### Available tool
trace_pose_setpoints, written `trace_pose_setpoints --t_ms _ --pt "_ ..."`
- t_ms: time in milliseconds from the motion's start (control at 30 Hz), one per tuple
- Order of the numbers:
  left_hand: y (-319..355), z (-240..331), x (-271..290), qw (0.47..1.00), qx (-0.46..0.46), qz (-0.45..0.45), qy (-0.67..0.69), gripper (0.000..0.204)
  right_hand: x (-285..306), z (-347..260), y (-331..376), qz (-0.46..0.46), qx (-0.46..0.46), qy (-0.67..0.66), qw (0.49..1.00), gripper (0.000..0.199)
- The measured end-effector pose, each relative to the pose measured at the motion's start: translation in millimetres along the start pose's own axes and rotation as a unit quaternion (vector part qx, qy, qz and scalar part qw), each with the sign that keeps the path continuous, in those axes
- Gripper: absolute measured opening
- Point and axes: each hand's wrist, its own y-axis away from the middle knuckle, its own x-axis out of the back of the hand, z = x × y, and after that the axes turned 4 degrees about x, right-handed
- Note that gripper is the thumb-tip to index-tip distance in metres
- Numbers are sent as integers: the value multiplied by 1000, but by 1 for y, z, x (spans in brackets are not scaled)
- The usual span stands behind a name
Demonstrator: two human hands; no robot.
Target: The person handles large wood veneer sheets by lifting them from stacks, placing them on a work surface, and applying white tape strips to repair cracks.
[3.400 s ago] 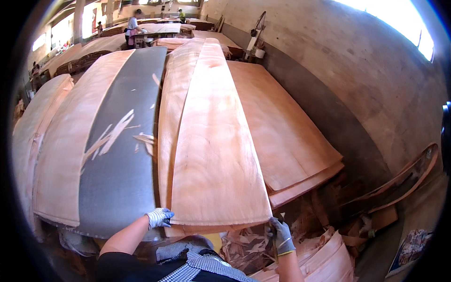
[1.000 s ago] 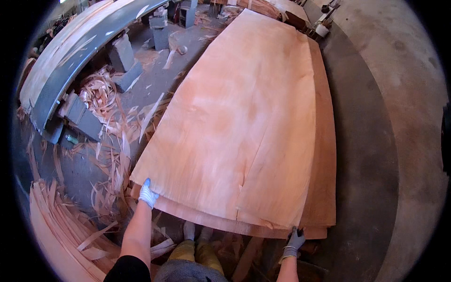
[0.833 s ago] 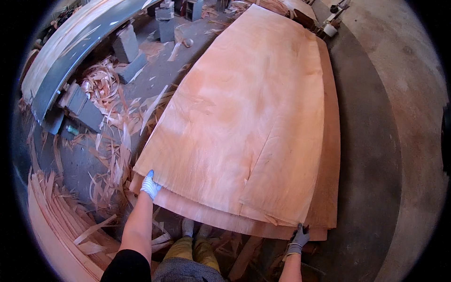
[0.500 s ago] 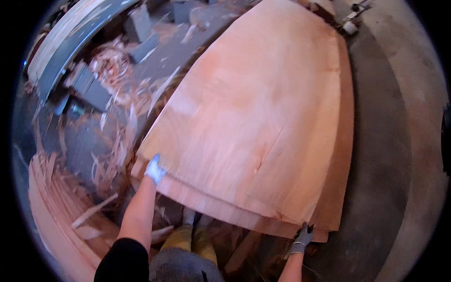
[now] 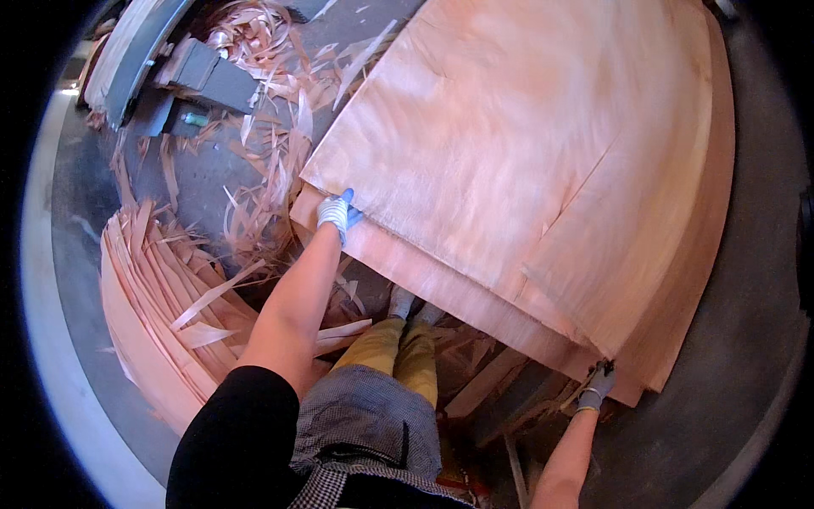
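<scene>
A large thin veneer sheet point(image 5: 517, 144) is laid on top of a stack of veneer sheets point(image 5: 678, 322) on the floor, and it is gripped at its two near corners: the left hand point(image 5: 338, 212), gloved, is closed on the left corner, and the right hand point(image 5: 597, 386), gloved too, is closed on the right corner. The step in hand appears to be squaring the sheet on the stack. Left of the stack, veneer scraps point(image 5: 254, 170) are strewn, so the next move seems to call for an even pull at both corners.
</scene>
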Motion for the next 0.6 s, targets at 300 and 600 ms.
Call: trace_pose_setpoints --t_ms 300,600 --pt "-11 3 -7 996 60 64 3 40 -6 6 6 51 177 227 956 39" --pt "-41 3 23 993 62 58 -85 39 -25 -9 18 6 17 61 998 27"
